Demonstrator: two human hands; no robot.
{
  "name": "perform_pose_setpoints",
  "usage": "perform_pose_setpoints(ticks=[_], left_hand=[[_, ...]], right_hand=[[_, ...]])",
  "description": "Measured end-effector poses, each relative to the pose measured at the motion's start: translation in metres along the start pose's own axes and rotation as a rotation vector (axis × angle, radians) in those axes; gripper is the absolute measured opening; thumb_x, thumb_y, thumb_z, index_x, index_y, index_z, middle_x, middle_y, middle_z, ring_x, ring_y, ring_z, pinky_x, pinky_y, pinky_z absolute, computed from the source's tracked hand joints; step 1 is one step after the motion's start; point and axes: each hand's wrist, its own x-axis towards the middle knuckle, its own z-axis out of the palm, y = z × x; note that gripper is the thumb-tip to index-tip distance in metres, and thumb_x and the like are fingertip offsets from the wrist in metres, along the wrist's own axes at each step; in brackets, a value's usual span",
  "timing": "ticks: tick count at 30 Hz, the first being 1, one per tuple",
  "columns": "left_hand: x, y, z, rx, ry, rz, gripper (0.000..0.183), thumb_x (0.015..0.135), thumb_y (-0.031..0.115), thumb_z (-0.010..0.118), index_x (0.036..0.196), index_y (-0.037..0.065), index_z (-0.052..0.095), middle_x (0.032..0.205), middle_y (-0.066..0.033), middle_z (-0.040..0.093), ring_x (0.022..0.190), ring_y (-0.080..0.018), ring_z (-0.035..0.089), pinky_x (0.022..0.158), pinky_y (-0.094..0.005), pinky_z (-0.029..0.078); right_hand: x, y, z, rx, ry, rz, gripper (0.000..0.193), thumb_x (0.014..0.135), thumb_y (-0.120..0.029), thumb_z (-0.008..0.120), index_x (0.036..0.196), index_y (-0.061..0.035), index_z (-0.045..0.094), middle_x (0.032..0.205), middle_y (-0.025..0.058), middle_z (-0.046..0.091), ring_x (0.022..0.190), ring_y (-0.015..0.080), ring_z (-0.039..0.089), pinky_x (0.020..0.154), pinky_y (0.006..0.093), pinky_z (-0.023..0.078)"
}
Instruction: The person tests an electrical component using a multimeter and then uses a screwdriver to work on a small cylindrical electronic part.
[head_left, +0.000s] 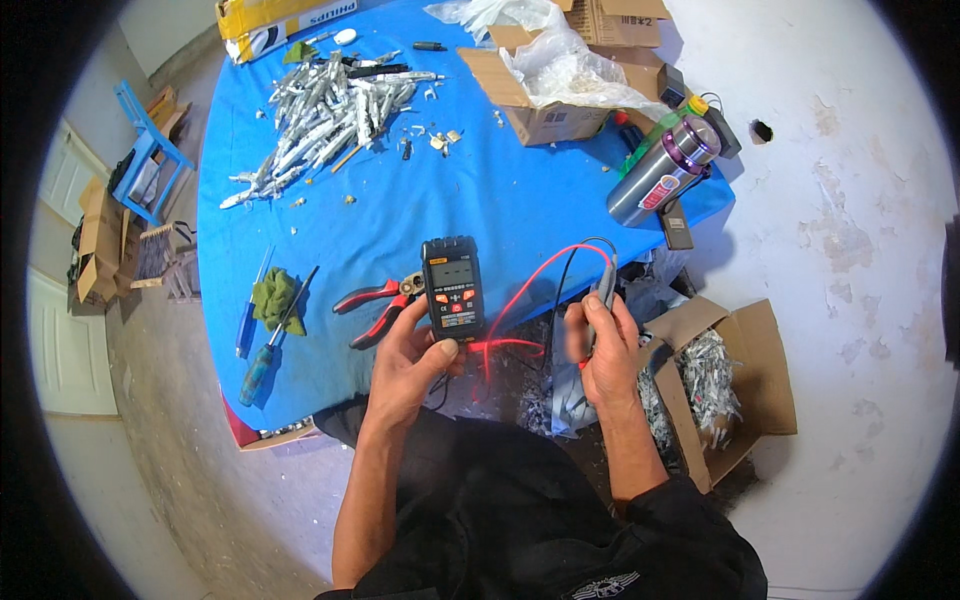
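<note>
My left hand (pixel 405 365) is closed round the lower end of a black multimeter (pixel 453 275), its display and orange buttons facing up. In my right hand (pixel 612 355), the fingers pinch the grey test probes (pixel 604 282), tips upward; part of the grip is blurred. A red test lead (pixel 527 283) loops between meter and probes, with a black lead beside it. Just left of the meter, red-and-black pliers (pixel 372 318) lie on the blue-covered table (pixel 480 190). Farther left are a screwdriver with a teal handle (pixel 257 375) and a green cloth (pixel 275 300).
A pile of silvery strip-like parts (pixel 335 120) covers the table's far left. An open cardboard box (pixel 560 122) with plastic wrap stands far right, near a steel thermos (pixel 655 180). Below the right edge, another box (pixel 765 375) holds shredded-looking scraps. A blue chair (pixel 150 150) stands left.
</note>
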Motion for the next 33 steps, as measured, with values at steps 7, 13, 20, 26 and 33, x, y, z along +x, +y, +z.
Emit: perform_pose_setpoints(ticks=[7, 13, 20, 26, 33], left_hand=[[-0.002, 0.0, -0.002, 0.004, -0.006, 0.002, 0.073, 0.087, 0.009, 0.075, 0.152, 0.001, 0.042, 0.102, -0.0113, 0.07, 0.082, -0.0163, 0.067, 0.071, -0.0302, 0.055], [-0.002, 0.0, -0.001, 0.002, -0.006, -0.004, 0.073, 0.086, 0.009, 0.075, 0.152, 0.001, 0.043, 0.101, -0.0113, 0.07, 0.082, -0.0167, 0.067, 0.07, -0.0302, 0.054], [-0.002, -0.001, -0.003, 0.003, -0.002, -0.004, 0.072, 0.087, 0.009, 0.074, 0.151, 0.001, 0.043, 0.101, -0.0117, 0.07, 0.081, -0.0169, 0.067, 0.07, -0.0303, 0.055], [-0.003, -0.001, -0.002, 0.016, -0.003, -0.007, 0.072, 0.087, 0.01, 0.075, 0.151, 0.001, 0.044, 0.1, -0.0111, 0.07, 0.081, -0.017, 0.067, 0.07, -0.0303, 0.055], [-0.003, -0.003, -0.001, 0.015, -0.021, -0.003, 0.072, 0.087, 0.013, 0.077, 0.15, 0.001, 0.045, 0.099, -0.0104, 0.07, 0.081, -0.0167, 0.067, 0.07, -0.0305, 0.055]], right_hand=[[0.002, 0.006, 0.0, -0.005, -0.038, -0.01, 0.013, 0.103, -0.023, 0.059, 0.098, -0.0109, 0.057, 0.085, 0.005, 0.065, 0.061, 0.0076, 0.055, 0.05, 0.0223, 0.042], [0.002, 0.008, 0.003, -0.01, -0.048, 0.011, 0.011, 0.102, -0.022, 0.06, 0.099, -0.0111, 0.058, 0.085, 0.0054, 0.066, 0.061, 0.0074, 0.055, 0.049, 0.0226, 0.041], [-0.001, 0.008, 0.01, 0.004, -0.065, 0.032, 0.01, 0.101, -0.019, 0.061, 0.101, -0.0095, 0.057, 0.088, 0.0072, 0.069, 0.06, 0.0071, 0.054, 0.049, 0.0226, 0.04], [-0.003, 0.009, 0.017, 0.001, -0.111, 0.052, 0.01, 0.1, -0.015, 0.062, 0.103, -0.008, 0.056, 0.1, 0.0124, 0.074, 0.058, 0.0058, 0.054, 0.049, 0.0211, 0.042], [-0.006, 0.009, 0.029, -0.012, -0.152, 0.064, 0.015, 0.097, -0.013, 0.065, 0.105, -0.006, 0.055, 0.106, 0.0156, 0.073, 0.059, 0.0055, 0.056, 0.051, 0.0211, 0.046]])
